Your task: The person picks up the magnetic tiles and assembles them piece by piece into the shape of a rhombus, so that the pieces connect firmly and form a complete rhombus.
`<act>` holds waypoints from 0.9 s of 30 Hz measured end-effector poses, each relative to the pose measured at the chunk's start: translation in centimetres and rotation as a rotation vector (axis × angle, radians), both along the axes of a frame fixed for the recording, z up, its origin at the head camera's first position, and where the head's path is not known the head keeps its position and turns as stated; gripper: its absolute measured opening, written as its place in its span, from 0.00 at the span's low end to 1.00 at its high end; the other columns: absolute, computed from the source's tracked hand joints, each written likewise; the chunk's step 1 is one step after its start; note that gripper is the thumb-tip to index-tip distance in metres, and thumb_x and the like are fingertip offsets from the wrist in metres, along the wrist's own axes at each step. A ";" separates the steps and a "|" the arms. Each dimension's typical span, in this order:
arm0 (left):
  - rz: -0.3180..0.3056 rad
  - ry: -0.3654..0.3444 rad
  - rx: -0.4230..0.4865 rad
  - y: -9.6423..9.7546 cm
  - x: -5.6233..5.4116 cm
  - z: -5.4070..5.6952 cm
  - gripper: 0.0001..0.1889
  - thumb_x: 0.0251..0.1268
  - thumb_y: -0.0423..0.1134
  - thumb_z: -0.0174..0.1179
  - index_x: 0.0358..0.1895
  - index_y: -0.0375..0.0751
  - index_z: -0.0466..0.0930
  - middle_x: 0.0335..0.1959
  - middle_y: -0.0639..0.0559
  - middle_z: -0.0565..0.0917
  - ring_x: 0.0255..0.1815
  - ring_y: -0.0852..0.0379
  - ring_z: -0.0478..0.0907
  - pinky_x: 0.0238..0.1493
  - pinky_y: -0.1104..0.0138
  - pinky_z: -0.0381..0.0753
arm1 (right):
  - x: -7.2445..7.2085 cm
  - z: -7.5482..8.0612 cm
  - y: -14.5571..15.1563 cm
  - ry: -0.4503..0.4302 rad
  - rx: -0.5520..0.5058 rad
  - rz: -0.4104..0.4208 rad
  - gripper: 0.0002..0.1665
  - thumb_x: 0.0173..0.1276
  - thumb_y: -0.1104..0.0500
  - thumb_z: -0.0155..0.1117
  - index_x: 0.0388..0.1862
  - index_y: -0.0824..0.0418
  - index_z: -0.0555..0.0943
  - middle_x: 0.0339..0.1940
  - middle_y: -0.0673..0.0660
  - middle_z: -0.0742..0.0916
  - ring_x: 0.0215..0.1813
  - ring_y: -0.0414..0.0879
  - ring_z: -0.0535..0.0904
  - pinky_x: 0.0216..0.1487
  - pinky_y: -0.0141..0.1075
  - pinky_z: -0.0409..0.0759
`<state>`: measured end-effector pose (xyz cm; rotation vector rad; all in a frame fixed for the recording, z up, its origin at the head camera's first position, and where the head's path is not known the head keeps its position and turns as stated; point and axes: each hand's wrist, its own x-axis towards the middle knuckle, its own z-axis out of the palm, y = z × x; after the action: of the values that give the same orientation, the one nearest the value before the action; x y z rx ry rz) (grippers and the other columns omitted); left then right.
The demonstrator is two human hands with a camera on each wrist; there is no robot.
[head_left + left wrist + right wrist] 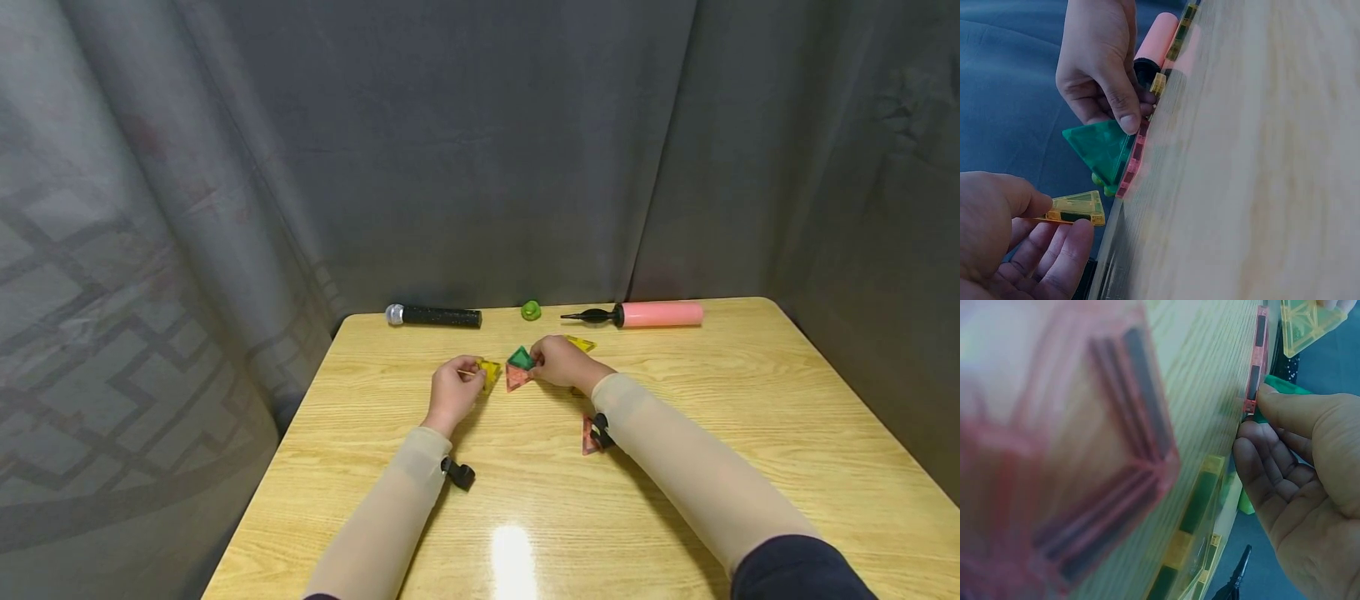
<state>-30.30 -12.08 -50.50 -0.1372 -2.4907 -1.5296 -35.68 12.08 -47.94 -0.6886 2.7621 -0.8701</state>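
Note:
My left hand (pixel 452 392) pinches a yellow triangular magnetic tile (pixel 1079 206) between thumb and fingers, held above the table. To its right, my right hand (pixel 562 362) grips a green triangular magnetic tile (pixel 1100 150) by one corner. That green tile stands tilted up against the edge of a pink triangular tile (pixel 516 377) lying flat on the wood. More yellow tiles (pixel 1194 515) lie beyond and beneath the right hand, partly hidden by it. Another pink tile (pixel 590 437) lies by the right wrist, partly covered by the strap and looming blurred in the right wrist view.
Along the table's far edge lie a black microphone (pixel 442 317) with a silver head, a small green object (pixel 531 310) and a pink hand pump (pixel 660 314) with a black nozzle. A grey curtain (pixel 480 150) hangs behind the wooden table (pixel 337 500).

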 end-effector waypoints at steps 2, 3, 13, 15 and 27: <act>0.001 -0.007 0.000 0.1 0.0 0.0 0.10 0.70 0.34 0.69 0.52 0.39 0.89 0.40 0.51 0.86 0.36 0.57 0.82 0.33 0.68 0.84 | 0.0 0.0 0.0 0.005 -0.002 0.001 0.09 0.71 0.62 0.73 0.31 0.62 0.83 0.18 0.50 0.71 0.22 0.44 0.64 0.33 0.39 0.66; 0.001 -0.009 0.002 0.1 0.0 0.0 0.10 0.70 0.35 0.69 0.52 0.40 0.89 0.40 0.51 0.86 0.36 0.57 0.82 0.33 0.68 0.84 | 0.0 -0.1 0.0 0.009 -0.002 0.002 0.10 0.71 0.62 0.73 0.31 0.62 0.83 0.18 0.50 0.71 0.22 0.44 0.64 0.33 0.39 0.66; -0.006 -0.003 0.025 0.5 -0.2 -0.2 0.10 0.70 0.34 0.68 0.52 0.41 0.89 0.40 0.51 0.86 0.37 0.56 0.83 0.34 0.67 0.84 | 0.0 -0.1 -0.3 0.012 -0.005 0.023 0.10 0.71 0.61 0.74 0.30 0.59 0.82 0.17 0.50 0.72 0.22 0.43 0.64 0.33 0.39 0.67; -0.007 -0.009 0.024 0.6 -0.3 -0.3 0.10 0.70 0.34 0.68 0.52 0.41 0.89 0.40 0.51 0.86 0.37 0.56 0.83 0.35 0.67 0.84 | 0.0 -0.1 -0.3 0.013 -0.001 0.028 0.10 0.71 0.61 0.74 0.30 0.59 0.82 0.18 0.49 0.73 0.23 0.43 0.65 0.33 0.39 0.67; -0.031 -0.009 0.033 1.2 -0.1 -0.4 0.12 0.69 0.32 0.68 0.53 0.39 0.86 0.39 0.50 0.85 0.36 0.56 0.82 0.37 0.67 0.84 | -0.1 -0.2 -0.5 0.030 0.019 0.022 0.09 0.70 0.61 0.75 0.31 0.58 0.83 0.20 0.50 0.75 0.24 0.43 0.67 0.34 0.39 0.68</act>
<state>-30.44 -10.91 -50.85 -0.1646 -2.4806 -1.5861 -35.79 11.59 -48.14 -0.7336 2.7798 -0.8349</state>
